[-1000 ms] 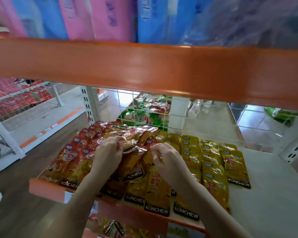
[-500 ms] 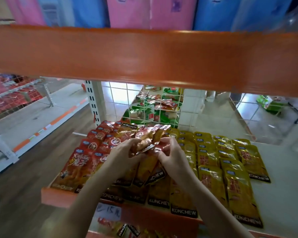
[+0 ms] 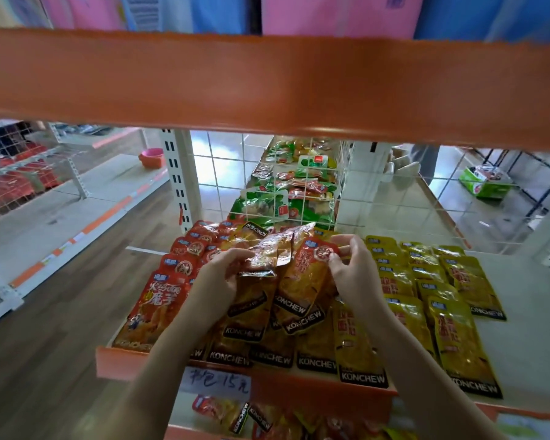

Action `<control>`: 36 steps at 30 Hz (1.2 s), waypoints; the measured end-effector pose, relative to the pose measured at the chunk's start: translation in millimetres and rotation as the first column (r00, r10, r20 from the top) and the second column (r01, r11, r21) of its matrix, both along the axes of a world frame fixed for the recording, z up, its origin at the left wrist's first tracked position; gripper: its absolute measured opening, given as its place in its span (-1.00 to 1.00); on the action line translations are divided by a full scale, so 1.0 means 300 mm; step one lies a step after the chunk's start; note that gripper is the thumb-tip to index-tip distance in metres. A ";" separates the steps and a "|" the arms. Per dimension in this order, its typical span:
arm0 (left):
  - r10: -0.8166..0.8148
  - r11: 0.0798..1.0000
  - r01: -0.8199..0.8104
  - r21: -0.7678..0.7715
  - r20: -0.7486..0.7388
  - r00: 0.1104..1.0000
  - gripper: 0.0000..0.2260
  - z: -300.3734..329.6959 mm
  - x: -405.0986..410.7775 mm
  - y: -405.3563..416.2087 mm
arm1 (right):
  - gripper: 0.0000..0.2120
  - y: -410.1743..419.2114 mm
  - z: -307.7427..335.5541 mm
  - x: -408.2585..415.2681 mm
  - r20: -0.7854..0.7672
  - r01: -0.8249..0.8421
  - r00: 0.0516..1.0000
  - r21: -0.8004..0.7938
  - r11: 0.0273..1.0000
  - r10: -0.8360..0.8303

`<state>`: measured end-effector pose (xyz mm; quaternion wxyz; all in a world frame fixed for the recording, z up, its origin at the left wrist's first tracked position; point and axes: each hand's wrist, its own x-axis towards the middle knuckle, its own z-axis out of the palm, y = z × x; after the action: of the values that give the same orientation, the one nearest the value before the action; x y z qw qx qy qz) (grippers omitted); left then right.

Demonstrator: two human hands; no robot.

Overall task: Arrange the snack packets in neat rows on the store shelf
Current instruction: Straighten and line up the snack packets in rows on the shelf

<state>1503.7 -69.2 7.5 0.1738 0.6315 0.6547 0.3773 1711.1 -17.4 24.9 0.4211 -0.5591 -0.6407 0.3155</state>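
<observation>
Above the middle of the shelf [image 3: 521,312], a loose bunch of snack packets [image 3: 286,268] is held up between two bare hands, fanned out and overlapping, some orange-yellow with black KONCHEW bands at their lower ends, one red-topped. On the person's left, the left hand [image 3: 219,277] grips the bunch from the side, fingers curled round the crinkled upper edges. Opposite it, the right hand [image 3: 353,268] pinches the red-topped packet [image 3: 318,255] by its upper corner between thumb and fingertips, with the other fingers bent loosely above. Beneath the held bunch, more orange packets lie on the shelf in an untidy heap, their black bands reaching the front edge. To the left of that heap, red packets [image 3: 172,281] lie in overlapping rows running back toward the wire grid. To the right, yellow packets [image 3: 426,287] lie in straighter rows, each overlapping the one behind, and beyond them the pale shelf surface shows. Along the front runs an orange lip [image 3: 124,360] bearing a handwritten price tag [image 3: 216,384], below which further packets sit on a lower level. Behind the white wire grid [image 3: 299,185], green and red packets fill the far side. Overhead, a broad orange beam [image 3: 267,84] crosses the whole view, with pink and blue packages above it.
</observation>
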 end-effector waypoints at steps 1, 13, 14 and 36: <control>0.013 1.000 -0.013 0.015 -0.002 1.000 -0.64 -0.001 0.003 -0.002 | -0.77 -0.003 -0.006 -0.001 0.016 0.004 1.000 -0.001 1.000 -0.004; 0.072 0.994 -0.047 0.100 -0.257 0.964 -0.65 -0.013 0.137 -0.047 | -0.84 -0.038 0.004 0.057 -0.230 0.164 0.960 0.010 0.986 -0.157; 0.054 0.992 -0.021 0.126 -0.264 0.963 -0.68 -0.009 0.162 -0.045 | -0.84 -0.039 0.003 0.065 -0.225 0.166 0.961 0.019 0.986 -0.158; 0.032 0.984 0.103 -0.145 0.714 0.700 -0.78 0.062 0.878 0.184 | -0.46 -0.093 -0.054 0.629 0.292 -0.051 0.956 0.167 0.985 0.000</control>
<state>1767.1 -13.9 26.2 0.4750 0.4312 0.5542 0.5304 1899.7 -45.3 8.7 0.3651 -0.5525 -0.7278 0.1782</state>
